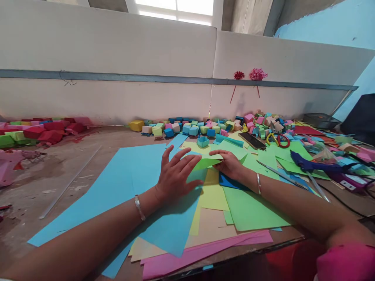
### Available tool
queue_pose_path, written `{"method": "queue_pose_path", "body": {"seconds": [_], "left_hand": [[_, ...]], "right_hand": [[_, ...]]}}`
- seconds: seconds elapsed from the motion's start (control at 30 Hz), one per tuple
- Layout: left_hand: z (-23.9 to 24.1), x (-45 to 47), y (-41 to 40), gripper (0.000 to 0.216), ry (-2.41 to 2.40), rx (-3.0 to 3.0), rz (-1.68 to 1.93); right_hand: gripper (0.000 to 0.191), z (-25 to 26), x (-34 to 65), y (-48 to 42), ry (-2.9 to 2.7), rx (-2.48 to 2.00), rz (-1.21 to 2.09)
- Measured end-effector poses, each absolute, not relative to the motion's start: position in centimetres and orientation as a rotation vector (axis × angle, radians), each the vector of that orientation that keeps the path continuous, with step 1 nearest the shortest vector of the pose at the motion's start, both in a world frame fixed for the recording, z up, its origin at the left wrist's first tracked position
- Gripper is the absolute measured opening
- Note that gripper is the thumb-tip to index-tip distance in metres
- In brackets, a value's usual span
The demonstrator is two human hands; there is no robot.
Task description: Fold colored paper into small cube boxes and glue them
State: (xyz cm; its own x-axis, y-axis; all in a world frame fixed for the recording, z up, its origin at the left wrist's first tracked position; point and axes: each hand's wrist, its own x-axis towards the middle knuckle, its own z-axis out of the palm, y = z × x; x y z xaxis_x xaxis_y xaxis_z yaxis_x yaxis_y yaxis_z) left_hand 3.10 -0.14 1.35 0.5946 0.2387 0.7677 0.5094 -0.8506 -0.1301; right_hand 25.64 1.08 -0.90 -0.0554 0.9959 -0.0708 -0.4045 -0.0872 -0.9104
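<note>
Between the thumb and fingers of my right hand [230, 164] is a light green sheet of paper [206, 160], raised a little above the table. My left hand [178, 173] has its fingers spread, with the fingertips at the left edge of that sheet; whether they touch it I cannot tell. Under my left hand lies large blue paper [123, 183]. Yellow paper [215, 195] and green paper [252, 210] lie below my right hand, with a dark blue piece [230, 181] partly under it. Pink paper [205, 253] sticks out at the front edge.
Many small folded paper boxes [193, 130] line the wall. A phone [252, 141], scissors [278, 140] and a dark blue glue gun [319, 166] lie right. Left are a pink glue gun [11, 164], a clear glue stick [70, 181] and red boxes [51, 132].
</note>
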Motion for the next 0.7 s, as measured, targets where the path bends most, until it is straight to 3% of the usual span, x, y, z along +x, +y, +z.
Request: {"method": "queue_pose_path", "body": {"seconds": [0.2,0.3,0.47,0.7], "left_hand": [[0.8,2.9,1.0,0.011,-0.724,-2.373,-1.118],[0.4,2.6,1.9,0.011,-0.873,-2.421,-1.189],[0.0,2.5,2.6,0.015,-1.039,-2.562,-1.277],[0.1,2.9,1.8,0.021,-1.06,-2.824,-1.356]], "right_hand": [[0.025,-0.9,25.5,0.5,-0.948,-0.971,1.544],[0.032,-0.7,25.7,0.1,-1.183,-1.015,1.338],[0.035,-0.3,26.0,-0.2,-1.673,-0.984,0.551],[0.027,-0.5,25.7,-0.4,-1.64,-1.042,0.399]]}}
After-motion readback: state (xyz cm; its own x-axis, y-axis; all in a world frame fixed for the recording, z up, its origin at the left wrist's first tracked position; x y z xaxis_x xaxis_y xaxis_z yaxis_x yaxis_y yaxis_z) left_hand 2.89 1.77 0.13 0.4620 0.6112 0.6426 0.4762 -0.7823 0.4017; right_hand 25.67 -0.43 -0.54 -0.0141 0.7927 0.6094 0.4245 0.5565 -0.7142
